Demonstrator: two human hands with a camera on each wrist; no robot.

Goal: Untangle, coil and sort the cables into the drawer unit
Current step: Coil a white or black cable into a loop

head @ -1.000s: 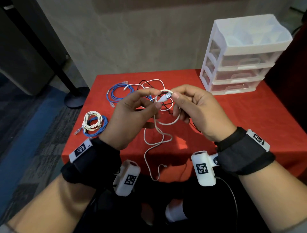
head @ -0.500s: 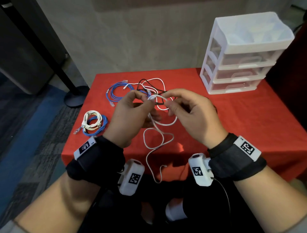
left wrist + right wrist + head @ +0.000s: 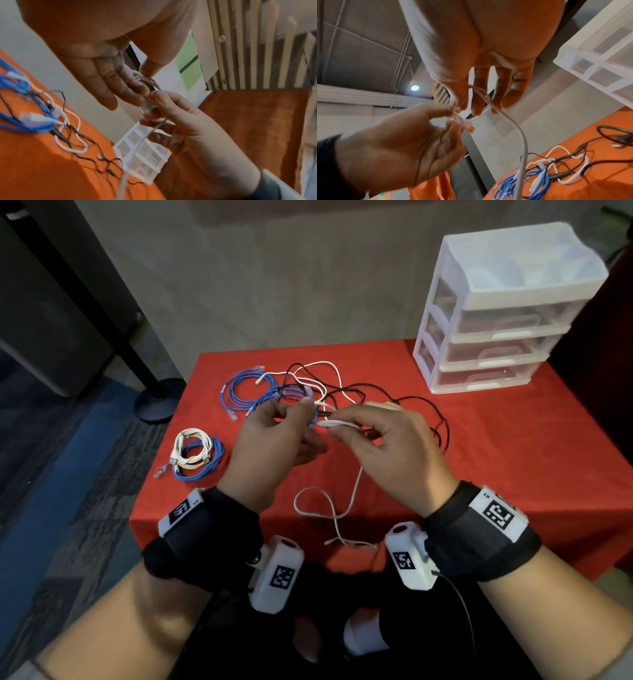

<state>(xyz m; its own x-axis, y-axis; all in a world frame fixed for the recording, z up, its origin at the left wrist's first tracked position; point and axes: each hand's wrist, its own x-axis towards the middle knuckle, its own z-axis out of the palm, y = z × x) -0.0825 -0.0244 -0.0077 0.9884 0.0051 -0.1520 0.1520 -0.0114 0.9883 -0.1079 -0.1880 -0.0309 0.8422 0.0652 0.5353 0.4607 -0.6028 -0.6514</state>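
A red cloth-covered table [image 3: 496,474] stands before a plain grey wall. Nearest, the thin white cable [image 3: 352,491] trails over the table's front edge; above it the right hand [image 3: 387,453] pinches a small coil of that cable, and the left hand [image 3: 274,446] pinches its end beside it. Beyond the hands lies a tangle of blue, white and black cables [image 3: 301,392]. Farthest, right of the tangle, is the white plastic drawer unit [image 3: 507,313]. If either pinch loosens, the coil will likely spring apart.

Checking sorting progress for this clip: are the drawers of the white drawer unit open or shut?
Shut. In the head view all three drawers of the drawer unit sit flush with its frame, handles forward, none pulled out. Whether they hold cables cannot be told.
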